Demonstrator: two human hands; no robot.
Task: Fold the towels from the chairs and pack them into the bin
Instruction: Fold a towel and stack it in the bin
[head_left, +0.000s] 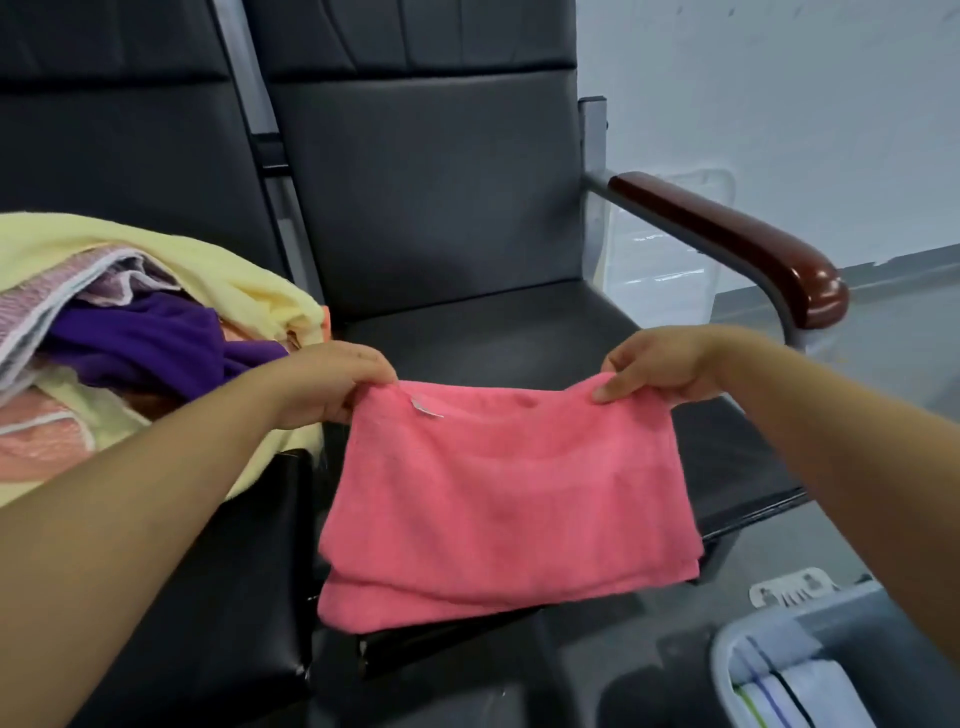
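Holding the soft pink terry towel (506, 499) by its two top corners, so the doubled layers hang flat and the edges line up for another fold, I'd guess. Left hand (332, 382) pinches the corner at 9 o'clock, right hand (660, 369) pinches the one at 3 o'clock. It drapes over the front edge of the black padded chair seat (467, 343). Looks fuzzy, already folded over, small tag by the left corner. Pile of yellow, purple and peach towels (130, 332) waits at 9 o'clock; grey plastic bin (779, 629) sits at 5 o'clock.

a pale wall (779, 78) (upper right) meets a grey floor (883, 332); nothing else stands apart.
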